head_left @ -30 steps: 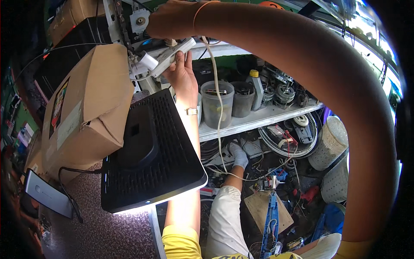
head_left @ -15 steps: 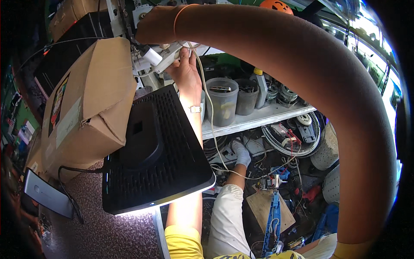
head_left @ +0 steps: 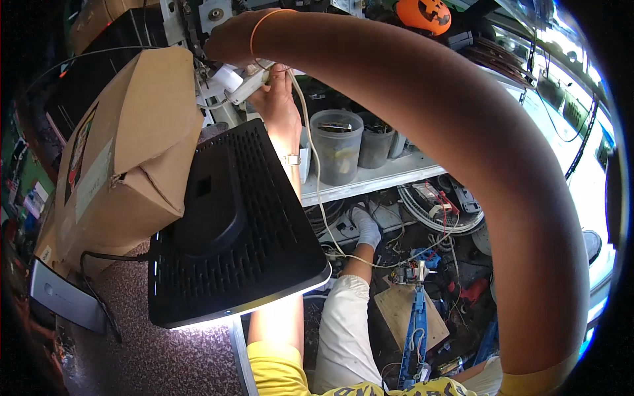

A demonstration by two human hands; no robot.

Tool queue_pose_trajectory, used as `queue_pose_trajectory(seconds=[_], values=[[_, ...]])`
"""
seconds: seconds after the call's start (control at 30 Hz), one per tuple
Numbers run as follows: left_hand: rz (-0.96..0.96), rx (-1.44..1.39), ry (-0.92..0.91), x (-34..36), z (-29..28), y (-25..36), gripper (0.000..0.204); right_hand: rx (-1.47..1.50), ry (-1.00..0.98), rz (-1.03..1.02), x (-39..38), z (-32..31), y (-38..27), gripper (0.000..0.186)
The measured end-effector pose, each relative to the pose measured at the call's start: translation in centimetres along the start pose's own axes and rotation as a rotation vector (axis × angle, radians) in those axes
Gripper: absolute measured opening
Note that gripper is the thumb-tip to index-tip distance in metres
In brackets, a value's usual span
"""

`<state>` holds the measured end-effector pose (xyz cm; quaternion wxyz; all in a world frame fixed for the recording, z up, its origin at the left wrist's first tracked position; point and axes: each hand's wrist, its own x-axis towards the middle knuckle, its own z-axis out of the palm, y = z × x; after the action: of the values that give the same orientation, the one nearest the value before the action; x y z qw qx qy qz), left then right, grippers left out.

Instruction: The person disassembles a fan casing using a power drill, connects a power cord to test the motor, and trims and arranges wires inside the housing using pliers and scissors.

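Observation:
My left hand [head_left: 277,105] reaches up past the black slotted lamp [head_left: 264,218], its fingers closed on a white power strip [head_left: 248,87]. A white plug-in adapter [head_left: 228,78] sits at the strip's left end. From beside my fingertips a beige cord [head_left: 314,158] hangs down past the shelf to the floor. My right arm arcs across the top of the view, an orange band on its wrist. My right hand [head_left: 228,38] is bent down close to the strip; its fingers are mostly hidden.
A cardboard box [head_left: 125,145] and the lit lamp crowd the left. Grey plastic tubs [head_left: 335,148] stand on a white shelf [head_left: 370,178]. Below lie a blue fan stand with a bare motor [head_left: 413,272], a wooden board [head_left: 389,307], a white fan guard [head_left: 429,218] and loose wires.
The view has shifted slightly, bringing more of the orange pumpkin and the right side into sight. Both hands stay at the power strip; the left keeps its hold.

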<state>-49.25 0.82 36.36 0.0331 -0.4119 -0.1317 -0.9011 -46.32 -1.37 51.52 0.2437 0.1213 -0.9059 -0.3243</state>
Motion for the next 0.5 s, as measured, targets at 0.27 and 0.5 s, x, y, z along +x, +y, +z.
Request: queue_pose_trajectory(seconds=[0.27,0.5], values=[[-0.065,0.014,0.074,-0.6,1.8,-1.2,0.038,0.106,0.265,0.121,-0.1,2.3,2.3,0.019],[-0.122,0.348,0.203,-1.2,-3.3,2.1,0.047,0.653,0.635,0.060,-13.9,-1.8,0.4,0.014]])
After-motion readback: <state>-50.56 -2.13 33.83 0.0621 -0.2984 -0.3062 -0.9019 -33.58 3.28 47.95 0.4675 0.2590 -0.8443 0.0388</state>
